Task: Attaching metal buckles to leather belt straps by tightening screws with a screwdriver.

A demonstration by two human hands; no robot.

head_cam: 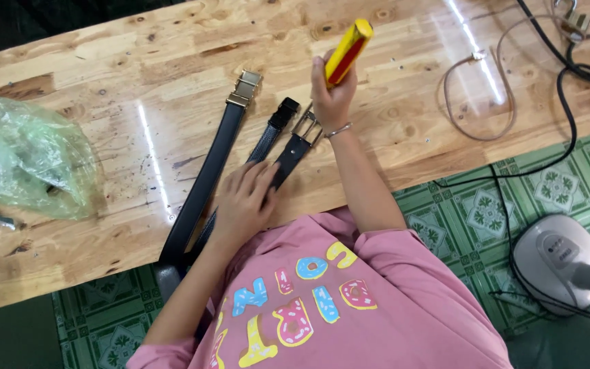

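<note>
On the pale knotty wooden tabletop (104, 82), beside a crumpled green translucent plastic bag (29, 157), three black leather belts are laid side by side, their long axes slanting from the near edge up to the right: a belt with a gold-coloured plate buckle (203, 179), a textured belt with a black end (268, 140) and a belt with a silver frame buckle (295, 147). The left hand (244, 201) is pressed flat, fingers spread, on the two right-hand straps. One yellow-and-red handled tool (348, 51) is gripped in the closed right hand (332, 96) above the silver buckle, its handle pointing up and to the right, its tip hidden; one tan cord loop (476, 96) is seen farther right
</note>
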